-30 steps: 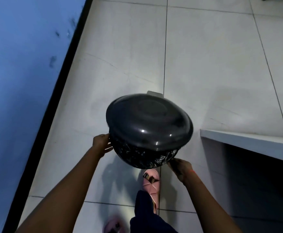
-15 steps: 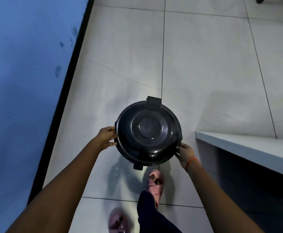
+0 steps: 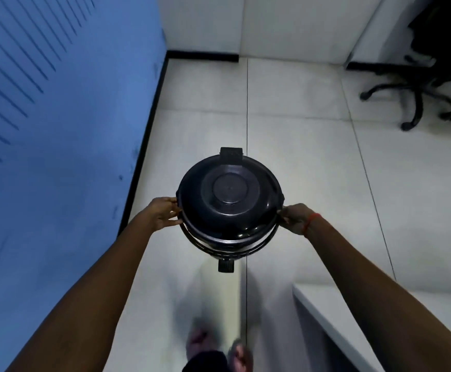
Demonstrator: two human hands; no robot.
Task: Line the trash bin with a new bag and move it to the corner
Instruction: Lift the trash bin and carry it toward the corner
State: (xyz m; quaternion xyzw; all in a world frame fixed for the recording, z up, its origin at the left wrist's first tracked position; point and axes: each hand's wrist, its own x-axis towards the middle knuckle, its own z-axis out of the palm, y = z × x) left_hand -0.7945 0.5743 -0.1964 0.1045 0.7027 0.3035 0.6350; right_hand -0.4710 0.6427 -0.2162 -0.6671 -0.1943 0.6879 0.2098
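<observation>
A round black trash bin (image 3: 229, 200) with its domed lid closed is seen from straight above, held upright over the tiled floor. My left hand (image 3: 164, 214) grips its left side below the lid. On the opposite side my right hand (image 3: 295, 218), with a red thread at the wrist, grips the bin. The hinge block sits at the far edge of the lid and the foot pedal (image 3: 225, 265) sticks out at the near edge. The bag inside is hidden by the lid.
A blue wall (image 3: 58, 157) with a black skirting runs along the left and meets a white wall in a corner (image 3: 169, 56) ahead. An office chair base (image 3: 417, 100) stands at the far right. A white desk edge (image 3: 326, 312) is at the near right.
The bin has gone from tilted to upright in my hands. The view has lifted and moved forward, so the corner and the chair base now show.
</observation>
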